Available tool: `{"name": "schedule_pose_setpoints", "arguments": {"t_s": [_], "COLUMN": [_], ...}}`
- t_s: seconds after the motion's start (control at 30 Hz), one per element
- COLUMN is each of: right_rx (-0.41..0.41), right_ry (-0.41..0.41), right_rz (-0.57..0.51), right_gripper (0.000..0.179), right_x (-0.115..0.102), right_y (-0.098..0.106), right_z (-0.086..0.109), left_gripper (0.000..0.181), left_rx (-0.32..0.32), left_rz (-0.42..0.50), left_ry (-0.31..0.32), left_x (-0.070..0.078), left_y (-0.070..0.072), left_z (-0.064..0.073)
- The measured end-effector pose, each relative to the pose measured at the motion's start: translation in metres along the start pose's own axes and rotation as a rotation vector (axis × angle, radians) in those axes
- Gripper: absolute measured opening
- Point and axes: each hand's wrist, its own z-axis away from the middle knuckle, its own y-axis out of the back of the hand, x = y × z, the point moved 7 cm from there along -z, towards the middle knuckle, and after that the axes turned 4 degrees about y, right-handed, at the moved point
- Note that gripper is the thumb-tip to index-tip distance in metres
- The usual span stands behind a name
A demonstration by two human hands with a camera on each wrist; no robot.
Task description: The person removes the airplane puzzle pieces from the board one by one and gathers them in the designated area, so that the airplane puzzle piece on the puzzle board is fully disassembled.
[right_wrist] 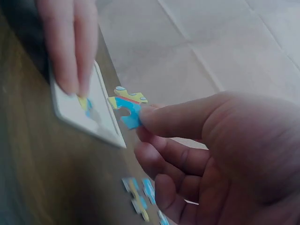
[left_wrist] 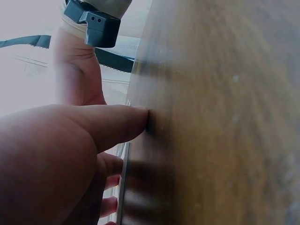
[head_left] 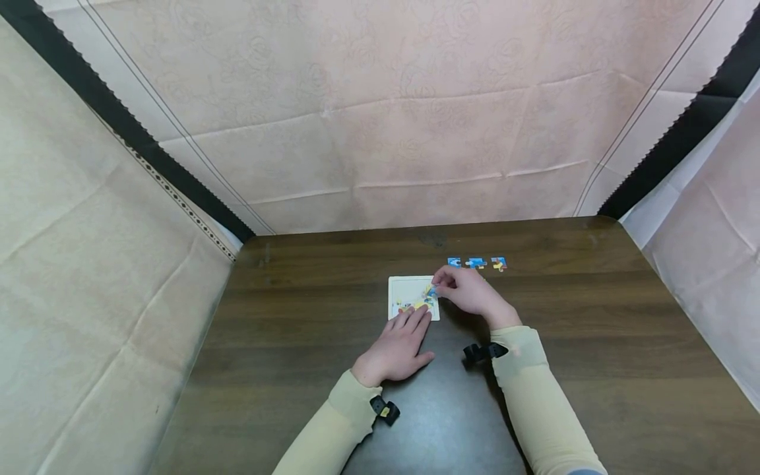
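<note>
While pale cloth (head_left: 415, 132) hangs around the wooden tabletop (head_left: 297, 369), the left hand (head_left: 394, 349) rests straight fingers on the near part of a white puzzle board (head_left: 410, 285). At the board's right edge, the right hand (head_left: 472, 290) clamps a blue-and-yellow piece (right_wrist: 131, 105) between thumb and fingers, contact with the board unclear; three loose pieces (head_left: 475, 262) lie farther off.

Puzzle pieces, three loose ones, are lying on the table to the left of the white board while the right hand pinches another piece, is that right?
Not quite: the head view shows the three loose puzzle pieces lying to the right of the white board, not the left. The right hand does pinch another piece.
</note>
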Motion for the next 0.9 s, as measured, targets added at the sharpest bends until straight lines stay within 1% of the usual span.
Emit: {"name": "schedule_pose_setpoints", "arguments": {"t_s": [0.1,0.17,0.3,0.37,0.53,0.63,0.77,0.9], "right_rx": [0.025,0.043,0.084,0.1,0.12,0.135,0.159,0.159], "right_ry": [-0.025,-0.036,-0.07,-0.087,-0.125,-0.146,-0.18,-0.204], "right_rz": [-0.008,-0.011,-0.043,-0.053,-0.051,-0.049,-0.062,-0.074], "right_gripper": [0.012,0.015,0.02,0.021,0.021,0.021,0.021,0.027], "right_x": [0.009,0.015,0.028,0.035,0.056,0.065,0.079,0.091], "right_y": [0.01,0.017,0.033,0.04,0.056,0.067,0.079,0.086], "right_z": [0.005,0.008,0.018,0.023,0.037,0.047,0.057,0.063], "left_gripper": [0.08,0.08,0.08,0.08,0.081,0.08,0.079,0.079], "left_rx": [0.006,-0.001,0.007,-0.001,-0.02,-0.015,-0.011,-0.018], "left_rz": [0.015,0.027,0.027,0.031,0.049,0.053,0.03,0.009], "left_ry": [-0.006,-0.01,-0.012,-0.007,0.004,0.002,-0.001,0.005], "left_x": [0.001,0.001,0.0,-0.001,-0.003,-0.002,0.0,0.001], "left_y": [-0.001,-0.001,0.0,-0.001,-0.002,-0.001,0.001,0.004], "left_z": [0.0,-0.001,0.0,0.0,0.001,0.001,0.001,0.003]}}
